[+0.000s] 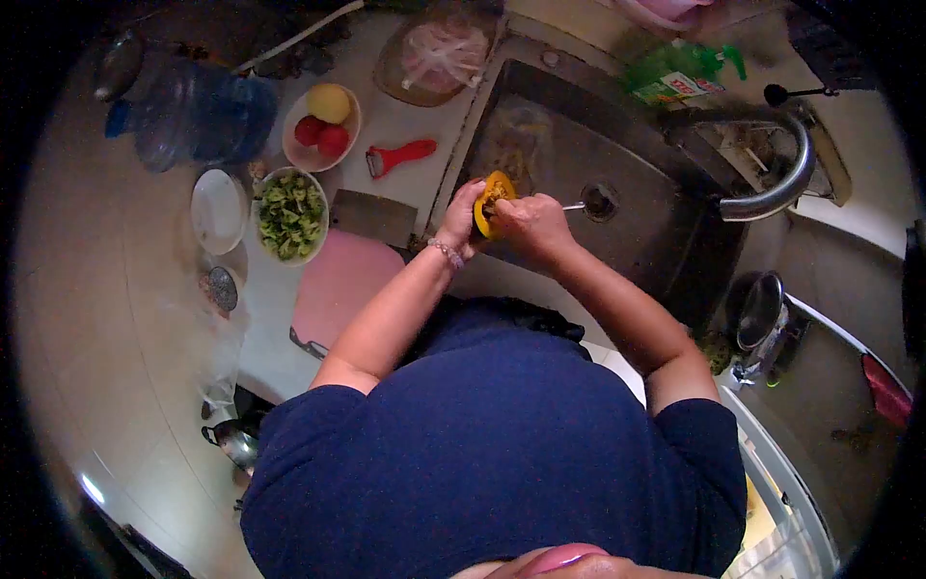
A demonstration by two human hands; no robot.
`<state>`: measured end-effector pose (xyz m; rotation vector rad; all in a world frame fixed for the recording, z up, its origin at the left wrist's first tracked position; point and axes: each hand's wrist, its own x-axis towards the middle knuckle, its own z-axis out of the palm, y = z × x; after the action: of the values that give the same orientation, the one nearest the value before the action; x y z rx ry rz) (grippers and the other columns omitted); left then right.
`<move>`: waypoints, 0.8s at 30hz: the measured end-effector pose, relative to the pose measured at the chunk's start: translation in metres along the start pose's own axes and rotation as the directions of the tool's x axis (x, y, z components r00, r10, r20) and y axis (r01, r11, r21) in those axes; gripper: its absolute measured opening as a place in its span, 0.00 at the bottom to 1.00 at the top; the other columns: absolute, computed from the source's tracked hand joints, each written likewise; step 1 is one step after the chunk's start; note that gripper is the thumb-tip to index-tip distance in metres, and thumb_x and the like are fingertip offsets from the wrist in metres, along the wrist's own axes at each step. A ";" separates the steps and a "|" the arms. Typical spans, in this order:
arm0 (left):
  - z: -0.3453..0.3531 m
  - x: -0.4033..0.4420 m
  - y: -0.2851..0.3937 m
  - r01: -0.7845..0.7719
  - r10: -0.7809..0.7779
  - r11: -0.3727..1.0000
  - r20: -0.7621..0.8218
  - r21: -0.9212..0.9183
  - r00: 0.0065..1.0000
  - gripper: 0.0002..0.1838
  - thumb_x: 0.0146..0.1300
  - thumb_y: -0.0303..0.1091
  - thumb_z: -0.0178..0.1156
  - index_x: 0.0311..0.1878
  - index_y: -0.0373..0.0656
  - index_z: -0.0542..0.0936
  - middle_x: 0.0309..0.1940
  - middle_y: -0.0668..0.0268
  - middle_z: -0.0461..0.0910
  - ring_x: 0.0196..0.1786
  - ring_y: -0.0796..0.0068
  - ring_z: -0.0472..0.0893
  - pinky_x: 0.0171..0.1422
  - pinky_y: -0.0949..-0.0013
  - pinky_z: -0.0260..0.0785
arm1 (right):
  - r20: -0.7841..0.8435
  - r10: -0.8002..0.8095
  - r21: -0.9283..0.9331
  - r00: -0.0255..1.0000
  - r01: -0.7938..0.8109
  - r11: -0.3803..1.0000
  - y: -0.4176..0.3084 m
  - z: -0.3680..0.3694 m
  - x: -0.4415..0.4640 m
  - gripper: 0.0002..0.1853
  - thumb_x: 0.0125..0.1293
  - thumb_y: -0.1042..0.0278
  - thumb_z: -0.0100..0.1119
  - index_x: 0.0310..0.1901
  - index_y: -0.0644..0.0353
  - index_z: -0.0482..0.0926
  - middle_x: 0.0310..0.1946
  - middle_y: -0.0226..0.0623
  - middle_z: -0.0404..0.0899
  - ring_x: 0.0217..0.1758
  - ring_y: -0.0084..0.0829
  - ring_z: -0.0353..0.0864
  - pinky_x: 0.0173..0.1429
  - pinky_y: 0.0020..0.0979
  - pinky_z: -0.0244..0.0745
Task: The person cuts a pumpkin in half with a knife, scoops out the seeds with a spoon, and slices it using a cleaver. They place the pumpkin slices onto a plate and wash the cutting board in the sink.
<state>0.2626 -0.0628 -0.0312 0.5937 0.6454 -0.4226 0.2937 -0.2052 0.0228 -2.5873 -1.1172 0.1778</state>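
Over the near-left edge of the sink, my left hand is wrapped round a piece of cut pumpkin with orange flesh, dark rind and seeds in its hollow. The cut face is turned toward my right hand, which is closed round a metal spoon. Only the spoon's thin handle shows, sticking out to the right; its other end is hidden by the fingers and the pumpkin.
The sink holds a clear plastic bag under the faucet. On the left counter are a red peeler, a cleaver, a pink cutting board, a bowl of chopped greens and a bowl of tomatoes.
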 end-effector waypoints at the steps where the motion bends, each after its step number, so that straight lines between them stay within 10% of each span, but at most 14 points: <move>1: -0.003 0.005 -0.002 -0.017 0.017 0.999 -0.022 0.033 1.000 0.19 0.64 0.44 0.50 0.53 0.45 0.66 0.43 0.63 0.73 0.44 0.70 0.76 0.48 0.65 0.73 | -0.012 0.025 -0.009 1.000 -0.025 1.000 -0.001 0.004 0.001 0.07 0.49 0.65 0.59 0.22 0.53 0.71 0.18 0.36 0.77 0.23 0.35 0.79 0.27 0.35 0.70; 13: 0.007 0.019 -0.011 0.028 -0.034 0.998 -0.135 -0.050 0.990 0.22 0.63 0.53 0.47 0.49 0.46 0.72 0.42 0.66 0.77 0.45 0.71 0.77 0.47 0.63 0.74 | 0.183 0.507 0.376 0.842 -0.536 0.756 0.014 0.014 0.010 0.13 0.61 0.59 0.55 0.33 0.62 0.77 0.28 0.45 0.79 0.30 0.39 0.80 0.35 0.36 0.74; 16: 0.004 0.017 0.003 0.146 -0.148 0.989 -0.051 -0.028 0.988 0.24 0.63 0.54 0.46 0.51 0.45 0.71 0.44 0.63 0.77 0.46 0.68 0.77 0.47 0.60 0.75 | 0.406 0.355 0.828 0.842 -0.503 0.247 0.044 0.030 0.004 0.11 0.60 0.61 0.58 0.33 0.62 0.76 0.25 0.39 0.79 0.30 0.29 0.80 0.34 0.31 0.73; 20: 0.015 0.013 0.021 0.211 -0.207 0.975 0.061 -0.075 0.976 0.26 0.62 0.55 0.45 0.53 0.44 0.70 0.45 0.61 0.76 0.46 0.66 0.77 0.45 0.57 0.75 | 0.285 0.370 0.742 0.884 -0.448 0.498 0.052 0.007 -0.006 0.09 0.59 0.64 0.58 0.32 0.61 0.75 0.23 0.35 0.78 0.28 0.27 0.79 0.32 0.32 0.71; 24: 0.027 0.004 0.030 0.228 -0.229 0.973 0.065 0.020 0.971 0.26 0.62 0.56 0.45 0.53 0.43 0.70 0.44 0.61 0.76 0.46 0.68 0.77 0.46 0.57 0.75 | -0.015 0.052 0.248 0.999 -0.047 0.968 0.032 -0.021 0.000 0.04 0.55 0.67 0.57 0.29 0.56 0.74 0.23 0.36 0.78 0.29 0.36 0.80 0.32 0.38 0.72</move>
<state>0.2934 -0.0573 -0.0052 0.5160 0.6502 -0.6601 0.3208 -0.2312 0.0318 -2.3900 -0.9564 0.2817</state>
